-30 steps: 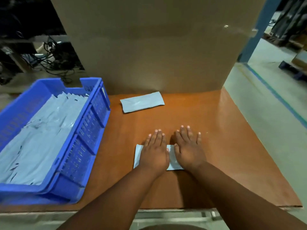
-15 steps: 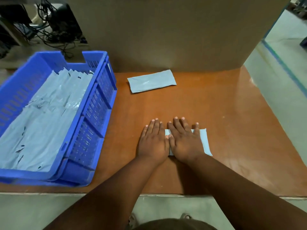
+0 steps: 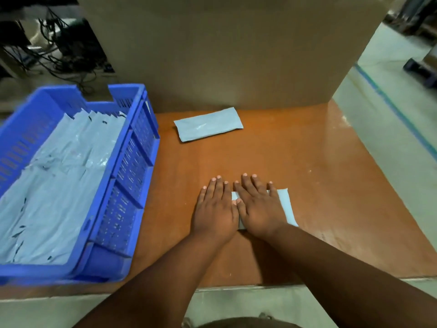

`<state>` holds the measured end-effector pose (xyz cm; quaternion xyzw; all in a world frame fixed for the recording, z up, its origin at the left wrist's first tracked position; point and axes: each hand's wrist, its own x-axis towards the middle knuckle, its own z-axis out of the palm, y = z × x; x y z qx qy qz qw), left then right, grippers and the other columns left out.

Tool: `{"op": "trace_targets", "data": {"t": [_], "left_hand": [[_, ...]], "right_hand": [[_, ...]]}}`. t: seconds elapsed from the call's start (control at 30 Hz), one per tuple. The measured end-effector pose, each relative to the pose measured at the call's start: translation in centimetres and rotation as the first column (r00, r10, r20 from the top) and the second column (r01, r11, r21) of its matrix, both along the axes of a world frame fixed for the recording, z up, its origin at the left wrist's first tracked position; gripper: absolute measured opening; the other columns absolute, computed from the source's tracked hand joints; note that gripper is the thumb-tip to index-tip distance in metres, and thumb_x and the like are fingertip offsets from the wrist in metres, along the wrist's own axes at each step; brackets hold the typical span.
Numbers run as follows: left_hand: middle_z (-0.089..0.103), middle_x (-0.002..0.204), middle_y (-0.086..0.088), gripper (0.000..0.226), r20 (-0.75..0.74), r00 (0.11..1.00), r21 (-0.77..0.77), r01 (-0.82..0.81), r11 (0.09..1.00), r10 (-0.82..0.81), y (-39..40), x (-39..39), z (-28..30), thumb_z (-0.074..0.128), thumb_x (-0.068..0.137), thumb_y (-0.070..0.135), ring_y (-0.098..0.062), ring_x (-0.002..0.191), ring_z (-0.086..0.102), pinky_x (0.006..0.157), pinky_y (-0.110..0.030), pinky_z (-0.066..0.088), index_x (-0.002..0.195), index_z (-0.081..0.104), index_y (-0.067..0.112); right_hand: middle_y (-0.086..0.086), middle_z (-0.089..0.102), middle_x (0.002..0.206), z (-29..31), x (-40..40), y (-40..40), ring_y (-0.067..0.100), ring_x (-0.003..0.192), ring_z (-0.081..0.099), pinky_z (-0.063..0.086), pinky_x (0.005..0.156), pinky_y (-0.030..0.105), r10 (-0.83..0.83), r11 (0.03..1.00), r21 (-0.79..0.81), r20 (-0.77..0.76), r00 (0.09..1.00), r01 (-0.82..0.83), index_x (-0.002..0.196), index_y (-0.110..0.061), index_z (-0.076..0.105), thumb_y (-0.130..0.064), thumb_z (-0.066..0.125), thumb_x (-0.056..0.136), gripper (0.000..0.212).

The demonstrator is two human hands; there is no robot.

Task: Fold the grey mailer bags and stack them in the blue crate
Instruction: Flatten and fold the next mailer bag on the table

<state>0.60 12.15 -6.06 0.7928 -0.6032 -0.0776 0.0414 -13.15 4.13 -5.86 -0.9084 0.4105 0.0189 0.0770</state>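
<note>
Basically, largest first: brown cardboard wall (image 3: 224,48) at back, matte and stiff. Table (image 3: 331,185) is glossy orange-brown, prob slick. Blue crate (image 3: 132,162) on left, slotted plastic walls, holds thin crinkly grey bags (image 3: 54,185). One folded mailer (image 3: 208,127) lies flat near the wall. Left hand (image 3: 216,210) and right hand (image 3: 260,209), fingers straight, press flat on the mailer being folded (image 3: 287,207) w/ no grip. Looks light, limp, slippery; I'd pinch a folded edge.

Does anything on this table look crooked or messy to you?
Only slightly. The folded bag near the cardboard wall lies askew to the table edge, and the bags in the blue crate look crumpled and unevenly layered. Nothing seems spilled or torn.
</note>
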Motion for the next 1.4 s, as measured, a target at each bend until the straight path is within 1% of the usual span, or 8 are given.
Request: {"op": "trace_targets", "data": {"t": [0.2, 0.33, 0.43, 0.6, 0.93, 1.07, 1.2, 1.4], "left_hand": [[-0.004, 0.178, -0.002, 0.074, 0.018, 0.998, -0.018, 0.061, 0.998, -0.061, 1.4, 0.3, 1.4, 0.011, 0.104, 0.058, -0.023, 0.164, -0.008, 0.132, -0.052, 0.003, 0.170, 0.005, 0.024], [-0.003, 0.178, -0.005, 0.077, 0.073, 0.982, -0.105, 0.181, 0.978, -0.174, 4.5, -0.3, 0.9, 0.032, 0.101, 0.057, -0.026, 0.164, -0.007, 0.130, -0.058, 0.008, 0.170, 0.013, 0.027], [-0.017, 0.177, -0.005, 0.088, 0.080, 0.980, -0.019, 0.186, 0.982, -0.183, 5.9, -0.8, -0.3, 0.037, 0.097, 0.063, -0.030, 0.162, -0.017, 0.127, -0.065, 0.004, 0.169, -0.004, 0.036], [-0.023, 0.175, -0.003, 0.091, 0.060, 0.978, 0.039, 0.198, 0.979, -0.200, 6.0, -0.6, -0.6, 0.036, 0.096, 0.065, -0.028, 0.161, -0.022, 0.127, -0.065, 0.003, 0.167, -0.015, 0.038], [-0.026, 0.174, -0.002, 0.089, 0.088, 0.974, 0.087, 0.203, 0.975, -0.211, 5.6, -0.6, -0.6, 0.027, 0.097, 0.072, -0.028, 0.160, -0.025, 0.126, -0.065, 0.000, 0.165, -0.019, 0.039], [-0.027, 0.174, -0.007, 0.090, 0.099, 0.978, 0.091, 0.173, 0.981, -0.182, 5.7, -1.6, 0.8, 0.023, 0.098, 0.074, -0.028, 0.160, -0.025, 0.126, -0.063, -0.008, 0.167, -0.016, 0.032], [-0.023, 0.175, -0.005, 0.090, 0.074, 0.962, 0.057, 0.260, 0.964, -0.264, 5.7, -3.2, 1.4, 0.026, 0.096, 0.058, -0.022, 0.160, -0.025, 0.128, -0.060, -0.004, 0.169, -0.011, 0.020], [-0.030, 0.173, 0.000, 0.086, 0.038, 0.965, 0.090, 0.256, 0.963, -0.260, 5.8, -3.2, 0.4, 0.019, 0.096, 0.057, -0.018, 0.158, -0.031, 0.130, -0.052, -0.011, 0.167, -0.015, 0.022]], "right_hand": [[0.001, 0.016, 0.176, 2.3, -3.0, 0.5, 0.024, 0.162, 0.015, 0.008, 0.130, 0.058, 0.097, 0.994, 0.037, 0.153, 0.983, -0.104, 0.163, -0.030, 0.034, -0.047, 0.028, 0.103, 0.063], [-0.002, -0.007, 0.178, 2.5, -7.1, 1.4, 0.027, 0.164, -0.009, -0.002, 0.128, 0.063, 0.164, 0.984, -0.080, 0.038, 0.986, -0.160, 0.168, -0.038, 0.013, -0.054, 0.034, 0.103, 0.071], [-0.005, -0.018, 0.176, 0.9, -8.7, 1.5, 0.030, 0.161, -0.022, -0.004, 0.127, 0.065, 0.246, 0.967, -0.056, -0.040, 0.968, -0.248, 0.167, -0.045, -0.006, -0.071, 0.029, 0.102, 0.078], [-0.004, -0.002, 0.178, -0.6, -8.7, 1.6, 0.030, 0.164, -0.005, 0.008, 0.127, 0.064, 0.230, 0.973, -0.025, -0.042, 0.972, -0.231, 0.167, -0.045, -0.002, -0.077, 0.030, 0.099, 0.081], [-0.004, -0.032, 0.171, 1.3, -7.4, 1.1, 0.033, 0.158, -0.029, -0.015, 0.124, 0.065, 0.235, 0.971, 0.110, -0.245, 0.941, -0.214, 0.162, -0.044, -0.023, -0.085, 0.002, 0.093, 0.084], [-0.001, -0.028, 0.173, 2.0, -7.3, 1.6, 0.032, 0.157, -0.030, -0.016, 0.124, 0.065, 0.227, 0.972, 0.104, -0.221, 0.948, -0.209, 0.165, -0.040, -0.018, -0.082, 0.009, 0.097, 0.084], [-0.002, -0.018, 0.176, 1.7, -6.9, 3.3, 0.023, 0.160, -0.024, -0.014, 0.125, 0.061, 0.300, 0.954, 0.002, -0.044, 0.953, -0.300, 0.169, -0.029, -0.004, -0.066, 0.020, 0.103, 0.080], [-0.003, -0.004, 0.177, -0.8, -7.1, 3.5, 0.024, 0.164, -0.006, -0.003, 0.124, 0.061, 0.285, 0.958, 0.010, -0.060, 0.957, -0.285, 0.170, -0.027, 0.007, -0.062, 0.026, 0.106, 0.075]]}}
